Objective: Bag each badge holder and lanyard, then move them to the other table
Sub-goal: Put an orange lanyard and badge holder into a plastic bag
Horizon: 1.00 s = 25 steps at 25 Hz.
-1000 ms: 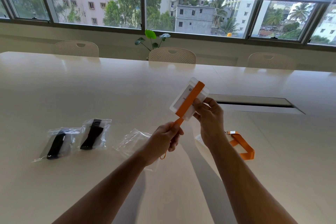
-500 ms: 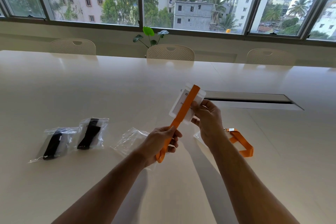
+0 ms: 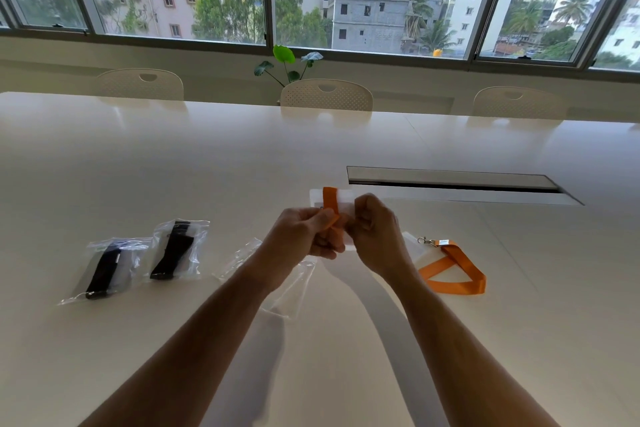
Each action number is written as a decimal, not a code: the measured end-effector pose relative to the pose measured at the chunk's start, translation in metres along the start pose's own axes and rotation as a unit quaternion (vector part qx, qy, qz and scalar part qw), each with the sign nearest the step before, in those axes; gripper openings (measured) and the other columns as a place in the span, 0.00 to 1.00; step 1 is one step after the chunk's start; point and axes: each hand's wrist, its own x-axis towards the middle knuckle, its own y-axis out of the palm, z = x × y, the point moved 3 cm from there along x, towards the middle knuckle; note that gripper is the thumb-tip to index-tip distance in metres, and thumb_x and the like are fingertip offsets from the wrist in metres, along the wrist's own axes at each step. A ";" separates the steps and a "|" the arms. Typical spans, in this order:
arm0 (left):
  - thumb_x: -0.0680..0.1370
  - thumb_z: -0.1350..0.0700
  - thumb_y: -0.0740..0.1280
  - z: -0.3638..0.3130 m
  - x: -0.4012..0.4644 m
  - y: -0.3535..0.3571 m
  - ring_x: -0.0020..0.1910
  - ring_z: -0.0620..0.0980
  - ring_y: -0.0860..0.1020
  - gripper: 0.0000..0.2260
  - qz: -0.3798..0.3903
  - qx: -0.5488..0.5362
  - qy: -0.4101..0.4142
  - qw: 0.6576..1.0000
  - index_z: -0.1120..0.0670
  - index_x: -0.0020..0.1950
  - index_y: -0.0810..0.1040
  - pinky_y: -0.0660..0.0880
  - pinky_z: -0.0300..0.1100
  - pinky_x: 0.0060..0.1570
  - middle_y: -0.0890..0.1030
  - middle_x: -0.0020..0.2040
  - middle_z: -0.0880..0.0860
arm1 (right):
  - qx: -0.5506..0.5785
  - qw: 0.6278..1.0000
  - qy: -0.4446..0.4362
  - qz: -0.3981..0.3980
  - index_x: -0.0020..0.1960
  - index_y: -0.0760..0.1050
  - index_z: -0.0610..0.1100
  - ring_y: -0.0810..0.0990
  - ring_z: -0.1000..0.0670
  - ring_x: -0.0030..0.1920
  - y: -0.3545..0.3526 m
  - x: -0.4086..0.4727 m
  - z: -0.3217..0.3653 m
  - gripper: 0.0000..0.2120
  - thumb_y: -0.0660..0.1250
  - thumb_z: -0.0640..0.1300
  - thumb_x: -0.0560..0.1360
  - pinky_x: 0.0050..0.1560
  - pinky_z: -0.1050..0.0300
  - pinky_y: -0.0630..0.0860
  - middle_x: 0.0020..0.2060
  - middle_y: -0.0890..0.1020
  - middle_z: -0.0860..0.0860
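Both hands meet above the table's middle. My left hand (image 3: 304, 236) grips an orange lanyard (image 3: 329, 201) that is wrapped round a clear badge holder (image 3: 317, 196). My right hand (image 3: 375, 230) grips the holder's right side. Most of the holder is hidden behind the fingers. An empty clear bag (image 3: 239, 258) lies on the table under my left forearm. A second orange lanyard (image 3: 457, 274) with a metal clip lies to the right, on another clear holder (image 3: 410, 246). Two sealed bags with black lanyards (image 3: 107, 265) (image 3: 178, 250) lie at the left.
The long white table (image 3: 173, 163) has a recessed cable slot (image 3: 453, 184) behind my hands. Three white chairs stand along its far side, one of them (image 3: 325, 94) in the middle. A small plant (image 3: 285, 62) stands below the windows.
The holder and lanyard have come down from raised and tilted to low near the table. My left hand has moved up the strap and closed in against my right hand.
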 end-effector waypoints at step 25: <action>0.77 0.56 0.69 0.021 -0.001 -0.023 0.52 0.50 0.81 0.10 -0.103 0.201 0.059 0.972 0.52 0.58 0.81 0.78 0.42 0.51 0.82 0.53 0.49 | 0.188 0.953 0.170 0.167 0.60 0.71 0.45 0.85 0.45 0.50 0.018 -0.035 -0.023 0.18 0.67 0.51 0.73 0.53 0.45 0.81 0.50 0.84 0.44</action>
